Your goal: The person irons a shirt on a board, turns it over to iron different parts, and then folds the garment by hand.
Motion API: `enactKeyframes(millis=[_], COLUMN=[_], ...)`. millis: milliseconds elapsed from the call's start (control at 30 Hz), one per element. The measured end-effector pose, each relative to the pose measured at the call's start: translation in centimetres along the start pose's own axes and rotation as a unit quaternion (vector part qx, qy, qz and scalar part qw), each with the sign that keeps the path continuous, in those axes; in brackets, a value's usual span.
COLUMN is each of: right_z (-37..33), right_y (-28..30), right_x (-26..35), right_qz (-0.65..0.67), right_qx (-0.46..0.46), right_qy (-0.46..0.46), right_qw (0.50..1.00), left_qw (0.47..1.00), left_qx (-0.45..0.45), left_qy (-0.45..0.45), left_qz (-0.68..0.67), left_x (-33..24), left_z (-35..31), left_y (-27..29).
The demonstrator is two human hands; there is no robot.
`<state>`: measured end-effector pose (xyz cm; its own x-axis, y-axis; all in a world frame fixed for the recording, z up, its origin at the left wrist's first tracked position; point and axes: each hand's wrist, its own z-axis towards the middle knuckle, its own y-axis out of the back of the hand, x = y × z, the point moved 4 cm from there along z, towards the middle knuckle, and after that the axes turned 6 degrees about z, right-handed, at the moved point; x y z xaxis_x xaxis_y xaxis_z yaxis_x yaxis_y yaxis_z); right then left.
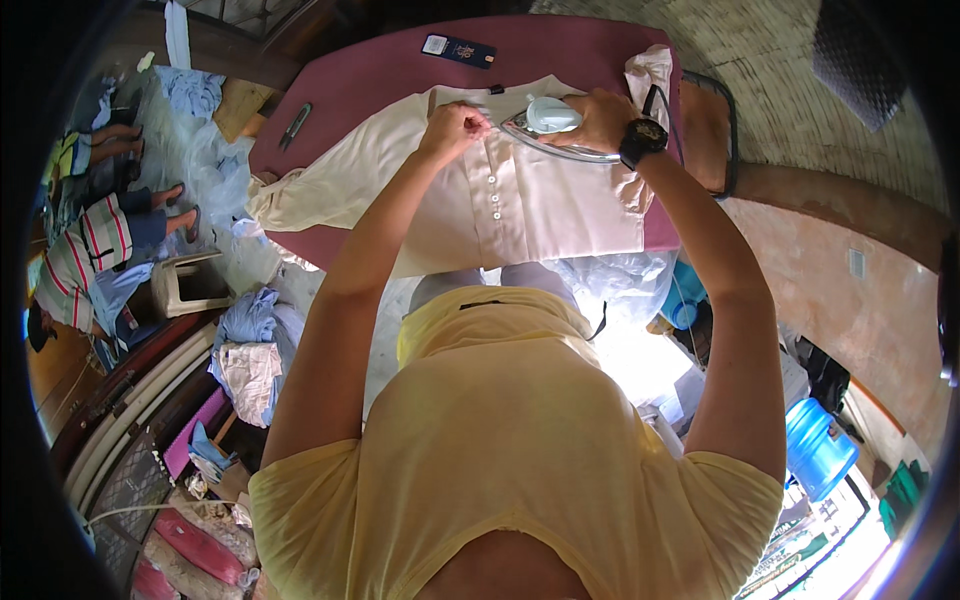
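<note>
A cream button-up shirt (430, 215) lies spread over a maroon ironing board (560, 40), its row of white buttons running toward me. My right hand (600, 122) grips a clothes iron (553, 117) with a pale blue-white top. The iron's metal soleplate rests on the shirt's upper right part, beside the button placket. My left hand (457, 130) is closed at the shirt's upper middle, left of the iron, with fingertips pinched near the placket. Whether fabric is between those fingertips is too small to make out.
On the board lie a dark tag (458, 50) and a small thread snipper (295, 127). A plastic stool (185, 285), heaped clothes (250, 350) and people in sandals are to the left. A blue water jug (820, 450) stands at lower right.
</note>
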<state>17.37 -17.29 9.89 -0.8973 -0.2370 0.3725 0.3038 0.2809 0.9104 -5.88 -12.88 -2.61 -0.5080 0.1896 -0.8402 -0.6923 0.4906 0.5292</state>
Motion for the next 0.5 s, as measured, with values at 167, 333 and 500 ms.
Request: enactKeyframes(millis=[167,333,500], right_z=[0.5,1.5,1.7], right_y=[-0.1,-0.7,-1.1], right_x=[0.5,1.2,0.9], right_qz=[0.008,-0.006,-0.023], right_qx=[0.007,0.005,0.031], right_qy=[0.052,0.051,0.054], right_qw=[0.999,0.999,0.998], left_qw=[0.999,0.991,0.980], left_qx=[0.023,-0.019,-0.062], left_qy=[-0.031,-0.058,-0.087], left_qz=[0.036,0.117,0.167], left_x=[-1.0,-0.6,-1.8], left_z=[-0.1,-0.5,-4.0], left_y=[1.0,3.4,2.0])
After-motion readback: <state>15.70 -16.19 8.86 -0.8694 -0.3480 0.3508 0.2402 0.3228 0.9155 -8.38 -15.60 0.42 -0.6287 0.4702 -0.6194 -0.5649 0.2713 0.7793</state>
